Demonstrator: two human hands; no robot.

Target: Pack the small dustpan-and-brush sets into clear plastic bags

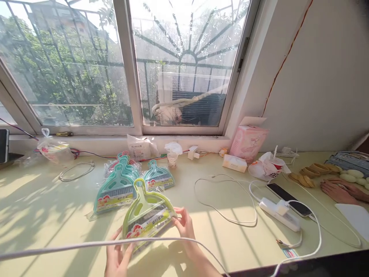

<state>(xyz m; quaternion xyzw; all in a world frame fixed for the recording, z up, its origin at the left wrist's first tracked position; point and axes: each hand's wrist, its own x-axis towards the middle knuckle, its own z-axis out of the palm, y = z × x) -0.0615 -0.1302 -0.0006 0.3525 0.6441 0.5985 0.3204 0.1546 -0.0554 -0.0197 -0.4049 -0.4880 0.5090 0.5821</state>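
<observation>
I hold a lime-green mini dustpan and brush set (145, 213) in clear plastic wrap just above the pale yellow-green table (43, 207). My left hand (117, 256) grips its lower left corner, fingers curled under it. My right hand (184, 225) pinches its right edge. Behind it lie teal dustpan sets in wrap: one (117, 188) at the left and another (158, 177) at the right. A white cable (86, 244) runs across in front of my hands.
Another person's hands (341, 189) rest flat at the far right beside yellow clips (313, 173). A white power strip (279, 213), a black phone (290, 194), looped white cables (227, 196), a pink box (248, 142), tissues and small bags stand along the window sill.
</observation>
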